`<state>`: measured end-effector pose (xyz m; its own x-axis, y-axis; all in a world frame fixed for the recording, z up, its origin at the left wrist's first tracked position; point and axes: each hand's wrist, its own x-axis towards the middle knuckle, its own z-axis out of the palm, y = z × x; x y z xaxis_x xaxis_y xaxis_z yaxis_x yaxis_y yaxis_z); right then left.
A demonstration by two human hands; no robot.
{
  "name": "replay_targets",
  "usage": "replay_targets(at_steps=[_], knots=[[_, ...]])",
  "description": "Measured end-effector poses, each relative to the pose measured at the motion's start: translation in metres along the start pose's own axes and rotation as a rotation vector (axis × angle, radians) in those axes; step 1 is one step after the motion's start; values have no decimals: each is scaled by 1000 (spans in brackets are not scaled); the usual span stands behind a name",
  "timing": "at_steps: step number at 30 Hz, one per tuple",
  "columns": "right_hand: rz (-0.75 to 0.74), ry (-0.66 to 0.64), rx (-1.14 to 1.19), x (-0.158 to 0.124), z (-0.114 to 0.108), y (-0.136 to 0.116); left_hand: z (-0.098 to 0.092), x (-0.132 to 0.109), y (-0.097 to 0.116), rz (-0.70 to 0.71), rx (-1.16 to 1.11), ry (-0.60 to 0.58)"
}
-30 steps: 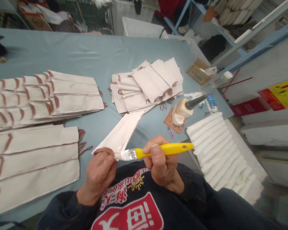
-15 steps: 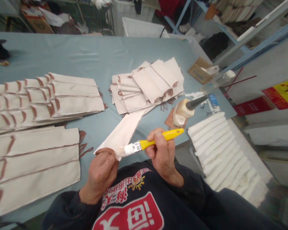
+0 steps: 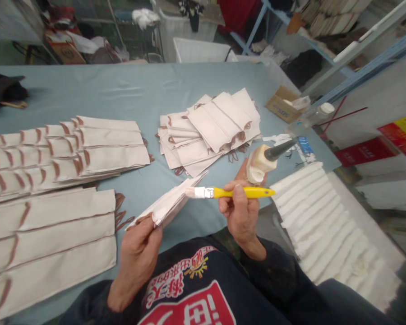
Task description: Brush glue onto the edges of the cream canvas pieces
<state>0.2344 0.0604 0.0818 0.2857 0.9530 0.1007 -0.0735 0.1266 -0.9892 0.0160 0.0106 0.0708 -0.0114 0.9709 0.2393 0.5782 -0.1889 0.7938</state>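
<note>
My left hand (image 3: 138, 253) is closed on the near end of a cream fabric strip (image 3: 172, 198), which is tilted so that its edge and side show. Brown trim peeks out beside the fingers. My right hand (image 3: 241, 214) grips a paintbrush (image 3: 223, 193) by its yellow handle. The brush's pale bristles touch or lie just over the strip's upper edge; I cannot tell which. Beyond the right hand stands a cream plastic bottle (image 3: 257, 164) with a dark cone-shaped nozzle, on a brown patch.
Stacked cream fabric pieces with brown edging (image 3: 98, 144) cover the left of the blue-grey table (image 3: 122, 90). Another pile (image 3: 216, 122) lies at the middle. A small cardboard box (image 3: 280, 106) and a clear jar (image 3: 311, 117) stand at right, near white pleated cloth (image 3: 331, 234).
The strip has turned from lying face up to tilted on its edge. The brush has moved right and up, away from the strip's brown-trimmed end. The view has shifted slightly.
</note>
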Motion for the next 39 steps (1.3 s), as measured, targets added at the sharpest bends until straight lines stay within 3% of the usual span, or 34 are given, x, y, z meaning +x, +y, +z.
replay_targets(at_steps=[3, 6, 9, 13, 21, 27, 31, 33, 36, 39], knots=[[-359, -152, -260, 10, -6, 11, -12, 7, 4, -173, -145, -59], [-663, -348, -507, 22, -6, 20, -22, 12, 7, -242, -234, -131], [-741, -502, -608, 30, -2, 27, -30, 12, 9, -271, -306, -186], [-780, -644, -577, 28, 2, 33, -36, 10, 4, -311, -357, -141], [-761, -613, -581, 14, 13, 43, -45, 15, 1, -238, -251, -67], [-774, -571, -591, 11, 22, 41, -58, 25, -3, -207, -212, -94], [-788, -516, -628, 18, 23, 32, -71, 24, -27, -391, -353, -103], [-806, -500, -644, 23, 21, 27, -73, 20, -45, -547, -445, -34], [-863, -488, -666, 29, 16, 22, -66, 7, -69, -769, -496, 150], [-928, -459, -687, 30, 9, 22, -51, -8, -79, -876, -528, 159]])
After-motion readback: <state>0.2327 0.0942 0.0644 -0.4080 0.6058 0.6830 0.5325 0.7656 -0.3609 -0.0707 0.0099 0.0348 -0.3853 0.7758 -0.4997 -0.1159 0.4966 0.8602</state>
